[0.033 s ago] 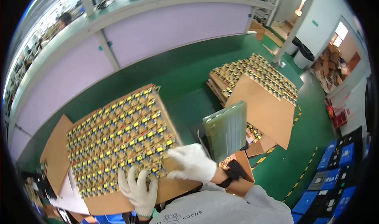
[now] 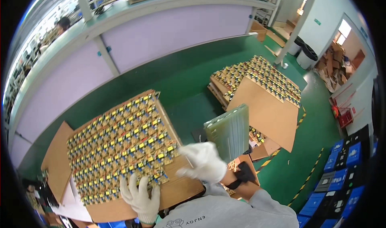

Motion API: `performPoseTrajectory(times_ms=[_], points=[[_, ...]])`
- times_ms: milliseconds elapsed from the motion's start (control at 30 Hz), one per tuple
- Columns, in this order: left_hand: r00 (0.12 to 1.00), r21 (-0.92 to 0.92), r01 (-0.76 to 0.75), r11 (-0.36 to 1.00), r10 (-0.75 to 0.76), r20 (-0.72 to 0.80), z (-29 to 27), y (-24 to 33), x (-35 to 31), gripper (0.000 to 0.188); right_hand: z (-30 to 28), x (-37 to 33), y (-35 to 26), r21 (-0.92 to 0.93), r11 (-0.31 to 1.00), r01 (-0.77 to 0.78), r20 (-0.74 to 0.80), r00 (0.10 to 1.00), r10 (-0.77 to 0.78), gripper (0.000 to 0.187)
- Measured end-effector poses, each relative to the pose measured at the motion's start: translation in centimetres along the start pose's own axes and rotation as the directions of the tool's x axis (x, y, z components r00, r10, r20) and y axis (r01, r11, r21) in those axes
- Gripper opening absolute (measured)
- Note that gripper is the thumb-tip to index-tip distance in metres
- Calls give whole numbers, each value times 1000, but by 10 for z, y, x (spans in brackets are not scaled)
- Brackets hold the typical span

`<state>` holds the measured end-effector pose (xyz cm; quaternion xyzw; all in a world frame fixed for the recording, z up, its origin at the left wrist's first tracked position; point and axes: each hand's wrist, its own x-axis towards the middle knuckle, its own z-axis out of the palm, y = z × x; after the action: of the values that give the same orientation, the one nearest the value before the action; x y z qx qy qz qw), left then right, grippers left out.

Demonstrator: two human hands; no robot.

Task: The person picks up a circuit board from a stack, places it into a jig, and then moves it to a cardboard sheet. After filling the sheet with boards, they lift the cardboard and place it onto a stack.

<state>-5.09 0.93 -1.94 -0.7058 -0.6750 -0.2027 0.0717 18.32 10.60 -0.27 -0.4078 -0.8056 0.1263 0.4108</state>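
Note:
My left hand, in a white knit glove, lies with spread fingers at the near edge of a dense array of small circuit boards. The boards carry yellow and blue parts and sit in rows on a cardboard sheet. Also gloved, my right hand is held over the sheet's right edge, beside the boards. Motion blurs it, but its fingers and thumb look apart, and I see nothing in it. Just behind it stands an upright greenish, translucent panel-like block.
At the right, another stack of circuit boards is partly covered by a tilted cardboard sheet. An open carton stands by my right wrist. Blue and black crates line the right side. A lilac-panelled bench runs behind.
My right hand has shifted right and slightly up, away from the near-right corner of the boards. My left hand keeps its place. The whole view has shifted slightly.

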Motion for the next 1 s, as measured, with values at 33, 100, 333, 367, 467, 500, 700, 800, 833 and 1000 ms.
performPoseTrajectory(times_ms=[33,100,333,367,467,500,700,800,833,1000], points=[[999,50,-38,998,39,-15,-3,2,1,54,-29,5,14,-120,992,-30,-51,998,24,40],[989,55,-84,995,90,-116,-14,17,11,46,-67,-9,65,-225,942,-249,-191,959,208,27],[977,-109,-102,989,79,-197,23,58,22,58,-188,-101,269,-555,144,-819,-601,514,611,68],[982,-82,-105,991,90,-165,24,58,22,60,-200,-108,291,-552,76,-831,-626,473,620,73],[985,13,14,1000,-12,-174,25,52,17,66,-226,-101,315,-540,127,-832,-575,475,666,76],[983,-8,2,1000,-3,-182,25,47,14,62,-229,-78,301,-536,22,-844,-421,290,859,83],[983,-57,35,998,-44,-178,20,48,23,65,-278,-131,342,-699,41,-714,-449,483,752,91],[982,-88,53,995,-68,-174,13,46,19,67,-275,-81,320,-739,-21,-674,-327,332,885,90],[983,-123,63,990,-83,-164,14,47,19,66,-279,-78,334,-736,-10,-677,-331,347,877,90],[949,-1,52,999,-49,-311,27,52,7,73,-305,-88,426,-942,82,-324,-47,371,928,116]])
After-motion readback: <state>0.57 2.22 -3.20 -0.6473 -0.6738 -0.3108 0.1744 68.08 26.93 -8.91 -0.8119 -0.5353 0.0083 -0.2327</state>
